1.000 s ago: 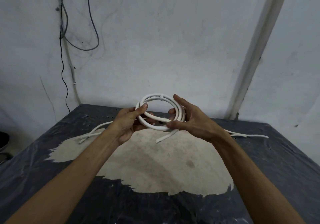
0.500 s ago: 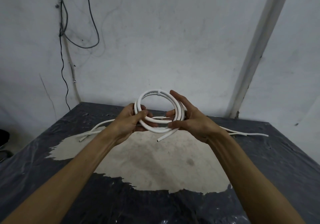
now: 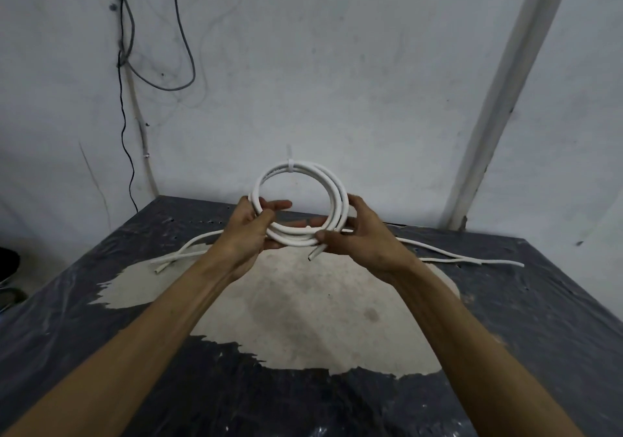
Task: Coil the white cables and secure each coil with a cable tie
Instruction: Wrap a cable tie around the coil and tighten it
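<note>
Coil: white cable coil (image 3: 332, 185) held upright above the far half of the table (image 3: 539, 318); one cut end pokes out below it
Tie: cable tie (image 3: 290, 163) cinched at the coil's top, tail sticking up
Left hand (image 3: 247, 231): grips the coil's lower left; fingers curled around the strands
Right hand (image 3: 362, 237): pinches the coil's lower right; thumb in front
Loose cables: one (image 3: 188, 251) left of the coil, one (image 3: 465, 258) right of it, both flat on the table
</note>
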Demonstrator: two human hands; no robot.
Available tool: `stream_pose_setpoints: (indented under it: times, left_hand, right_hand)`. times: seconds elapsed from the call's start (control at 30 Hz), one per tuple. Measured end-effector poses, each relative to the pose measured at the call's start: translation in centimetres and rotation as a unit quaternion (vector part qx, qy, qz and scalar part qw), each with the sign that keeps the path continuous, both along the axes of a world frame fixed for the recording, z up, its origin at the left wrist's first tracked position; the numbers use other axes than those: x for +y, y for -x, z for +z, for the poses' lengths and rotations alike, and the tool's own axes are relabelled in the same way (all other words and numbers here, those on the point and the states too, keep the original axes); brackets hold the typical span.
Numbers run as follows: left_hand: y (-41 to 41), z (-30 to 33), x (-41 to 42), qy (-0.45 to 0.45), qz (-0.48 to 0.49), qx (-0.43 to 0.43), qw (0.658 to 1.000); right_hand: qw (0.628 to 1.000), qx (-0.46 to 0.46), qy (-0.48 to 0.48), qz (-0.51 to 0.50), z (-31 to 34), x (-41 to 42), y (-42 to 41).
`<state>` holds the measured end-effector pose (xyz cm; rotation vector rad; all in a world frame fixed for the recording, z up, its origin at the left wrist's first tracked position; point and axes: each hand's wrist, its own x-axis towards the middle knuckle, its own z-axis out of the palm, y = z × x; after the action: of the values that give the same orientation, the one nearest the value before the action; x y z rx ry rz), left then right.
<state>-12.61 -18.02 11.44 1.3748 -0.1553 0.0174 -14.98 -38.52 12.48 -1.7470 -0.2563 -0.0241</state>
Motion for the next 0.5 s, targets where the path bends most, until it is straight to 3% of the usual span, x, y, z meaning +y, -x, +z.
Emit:
stream_pose_setpoints:
  times: [0.2,0.5]
  left_hand:
    - [0.4,-0.2,-0.5,-0.016,0.034,-0.050,0.998]
    - [-0.1,-1.5,-1.5,0.013,0.068,-0.076,0.995]
  right_hand:
    - [0.994,0.046,-0.092,-0.020,0.4,0.5,-0.6]
    - [0.993,0.028,-0.098,-0.065,-0.9,1.5,-1.8]
